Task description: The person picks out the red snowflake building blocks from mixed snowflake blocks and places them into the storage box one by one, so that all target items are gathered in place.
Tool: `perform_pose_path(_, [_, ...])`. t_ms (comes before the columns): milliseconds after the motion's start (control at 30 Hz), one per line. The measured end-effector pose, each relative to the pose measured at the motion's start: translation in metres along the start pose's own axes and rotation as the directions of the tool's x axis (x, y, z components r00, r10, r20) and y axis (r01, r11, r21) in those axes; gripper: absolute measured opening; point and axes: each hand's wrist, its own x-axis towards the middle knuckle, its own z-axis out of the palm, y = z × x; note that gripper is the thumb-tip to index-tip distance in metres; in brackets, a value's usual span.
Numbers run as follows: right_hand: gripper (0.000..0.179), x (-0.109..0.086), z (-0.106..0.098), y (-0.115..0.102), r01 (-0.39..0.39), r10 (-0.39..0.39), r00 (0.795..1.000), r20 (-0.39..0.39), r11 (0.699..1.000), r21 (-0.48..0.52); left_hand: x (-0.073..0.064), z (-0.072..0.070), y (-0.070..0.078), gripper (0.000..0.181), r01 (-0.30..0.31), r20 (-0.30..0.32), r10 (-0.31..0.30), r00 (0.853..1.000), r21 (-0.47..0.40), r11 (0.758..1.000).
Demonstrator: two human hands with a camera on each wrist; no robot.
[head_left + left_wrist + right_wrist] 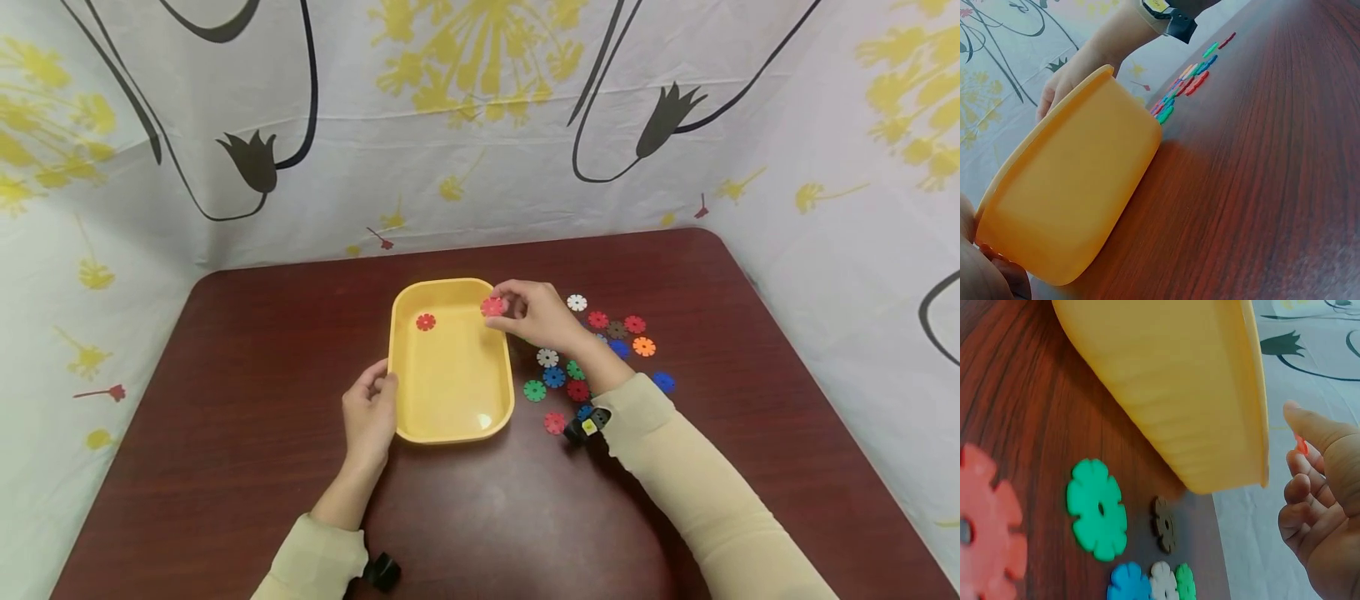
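A yellow plastic tray [452, 392] sits on the dark red-brown table, with one red notched disc [426, 322] lying inside near its far left. My left hand [371, 412] grips the tray's left wall, thumb at the rim. Over the tray's far right corner, my right hand [536, 315] pinches a pinkish-red notched disc [492, 307] between thumb and fingers. In the right wrist view only a small part of that disc [1301, 445] shows, mostly hidden by the thumb. From the left wrist, the tray's outer side [1072, 181] hides what lies inside.
Several flower-shaped discs in mixed colours lie scattered right of the tray, among them a green disc [535, 390], an orange disc [643, 347] and a white disc [577, 302]. Some are under my right forearm. A patterned white cloth [480, 183] hangs behind the table.
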Motion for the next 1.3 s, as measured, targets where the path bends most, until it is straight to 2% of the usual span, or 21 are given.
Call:
perform_pose_path(100, [0.033, 0.004, 0.005, -0.003, 0.019, -0.019, 1.000, 0.004, 1.000, 0.006, -0.002, 0.000, 0.005, 0.030, 0.013, -0.001, -0.013, 1.000, 0.005, 1.000])
perform_pose_path(267, [0.035, 0.010, 0.012, -0.007, 0.044, -0.044, 0.999, -0.005, 0.999, 0.010, -0.011, 0.001, 0.024, 0.030, 0.010, 0.005, -0.010, 1.000, 0.019, 1.000])
perform_pose_path(367, [0.036, 0.014, 0.016, -0.009, 0.056, -0.056, 0.998, -0.012, 0.998, 0.008, -0.013, 0.001, 0.027, 0.031, 0.008, 0.013, -0.009, 1.000, 0.020, 1.000])
perform_pose_path(633, [0.035, 0.023, 0.022, -0.011, 0.055, -0.055, 0.998, 0.014, 0.998, 0.000, -0.005, 0.000, 0.014, 0.030, 0.022, 0.012, -0.022, 1.000, 0.000, 1.000])
perform_pose_path(867, [0.032, 0.034, 0.028, -0.015, 0.069, -0.071, 0.995, 0.063, 0.997, 0.031, -0.010, -0.001, 0.024, 0.031, 0.016, 0.013, -0.016, 1.000, 0.000, 1.000])
perform_pose_path(933, [0.031, 0.037, 0.031, -0.018, 0.076, -0.078, 0.993, 0.088, 0.997, 0.029, -0.008, -0.001, 0.020, 0.031, 0.012, 0.008, -0.012, 1.000, 0.007, 1.000])
perform_pose_path(1100, [0.029, 0.045, 0.039, -0.019, 0.110, -0.107, 0.983, 0.147, 0.994, -0.006, 0.000, -0.002, 0.003, 0.029, -0.017, -0.006, 0.017, 1.000, 0.007, 1.000])
perform_pose_path(1300, [0.029, 0.054, 0.045, -0.017, 0.116, -0.097, 0.974, 0.204, 0.990, -0.082, 0.000, -0.001, 0.001, 0.028, -0.037, -0.008, 0.037, 0.999, 0.013, 0.999])
